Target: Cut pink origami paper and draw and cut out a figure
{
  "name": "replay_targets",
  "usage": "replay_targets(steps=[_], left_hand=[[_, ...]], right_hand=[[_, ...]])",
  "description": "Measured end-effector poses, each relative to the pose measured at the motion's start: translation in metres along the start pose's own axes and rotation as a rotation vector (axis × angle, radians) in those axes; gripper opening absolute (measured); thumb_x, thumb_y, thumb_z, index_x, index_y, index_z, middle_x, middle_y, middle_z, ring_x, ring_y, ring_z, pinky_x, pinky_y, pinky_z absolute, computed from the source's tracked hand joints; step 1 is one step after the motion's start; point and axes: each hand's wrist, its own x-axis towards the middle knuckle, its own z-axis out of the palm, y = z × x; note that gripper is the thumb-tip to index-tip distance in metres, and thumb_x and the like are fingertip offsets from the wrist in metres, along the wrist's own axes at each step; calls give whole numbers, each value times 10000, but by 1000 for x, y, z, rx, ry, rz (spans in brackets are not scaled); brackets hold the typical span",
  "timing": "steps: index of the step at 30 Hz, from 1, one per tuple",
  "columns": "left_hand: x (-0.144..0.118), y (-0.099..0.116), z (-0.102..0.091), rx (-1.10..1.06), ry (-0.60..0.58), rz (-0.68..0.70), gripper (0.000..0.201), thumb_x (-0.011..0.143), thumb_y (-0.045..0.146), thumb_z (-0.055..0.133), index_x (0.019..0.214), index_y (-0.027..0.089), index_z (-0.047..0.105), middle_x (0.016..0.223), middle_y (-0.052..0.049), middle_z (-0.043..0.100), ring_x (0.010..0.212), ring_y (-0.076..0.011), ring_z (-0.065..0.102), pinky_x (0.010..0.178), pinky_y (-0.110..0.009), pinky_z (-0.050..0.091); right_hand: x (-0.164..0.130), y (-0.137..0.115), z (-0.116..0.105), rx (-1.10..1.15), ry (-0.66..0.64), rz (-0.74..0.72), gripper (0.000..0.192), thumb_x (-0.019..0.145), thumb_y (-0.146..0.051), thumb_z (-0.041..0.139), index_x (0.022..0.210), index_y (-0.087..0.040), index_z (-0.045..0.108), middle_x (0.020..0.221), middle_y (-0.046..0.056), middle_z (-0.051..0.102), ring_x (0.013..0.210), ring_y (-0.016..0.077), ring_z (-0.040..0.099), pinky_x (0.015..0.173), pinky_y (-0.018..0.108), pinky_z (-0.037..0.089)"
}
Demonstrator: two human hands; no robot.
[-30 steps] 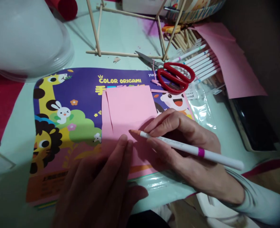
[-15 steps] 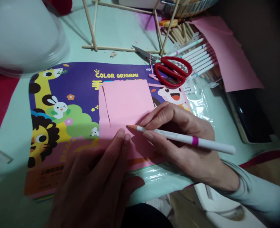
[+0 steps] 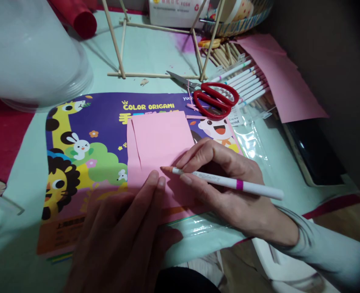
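Right hand [image 3: 229, 191] grips marker [image 3: 225, 182], tip on pink paper [image 3: 160, 142] (no mark visible yet); left hand [image 3: 125, 232] flat beside tip, pinning sheet, grasping nothing.

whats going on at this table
A person is working on a pink paper that lies on a colour origami pack. The left hand presses flat on the paper's lower edge, fingers beside the pen tip. The right hand holds a white pen with its orange tip on the paper. Red scissors lie just beyond, next to a row of pens and a stick frame.
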Motion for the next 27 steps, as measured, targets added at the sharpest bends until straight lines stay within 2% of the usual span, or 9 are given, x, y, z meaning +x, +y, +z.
replay_targets(steps=[6, 12, 18, 27], left_hand=[[0, 0, -1, -5, -11, -8, 495, 897, 295, 671, 1307, 30, 596, 1411, -176, 581, 1008, -336, 565, 852, -493, 469], [-2, 1, 1, 3, -5, -9, 516, 897, 320, 679, 1314, 28, 594, 1430, -176, 568, 1021, -339, 569, 865, -503, 474], [-1, 0, 1, -1, -10, -2, 543, 897, 321, 667, 1344, 30, 569, 1369, -190, 613, 1025, -342, 572, 866, -512, 479], [-2, -1, 1, -9, -10, 1, 514, 869, 289, 713, 1311, 51, 601, 1431, -176, 569, 1066, -348, 577, 894, -508, 474]], right_hand=[[0, 0, 0, 24, -20, 19, 93, 882, -142, 663, 833, -205, 615, 909, 67, 707, 837, 223, 693, 702, 399, 567], [0, 0, 0, 43, -24, 12, 100, 878, -140, 663, 824, -200, 605, 901, 77, 705, 828, 228, 692, 695, 404, 565], [-1, 1, 0, 51, -30, 38, 99, 887, -152, 660, 829, -207, 602, 919, 70, 704, 837, 223, 688, 699, 404, 562], [0, 0, -1, 28, -45, 25, 89, 886, -146, 657, 834, -201, 610, 916, 66, 708, 827, 201, 680, 692, 373, 556]])
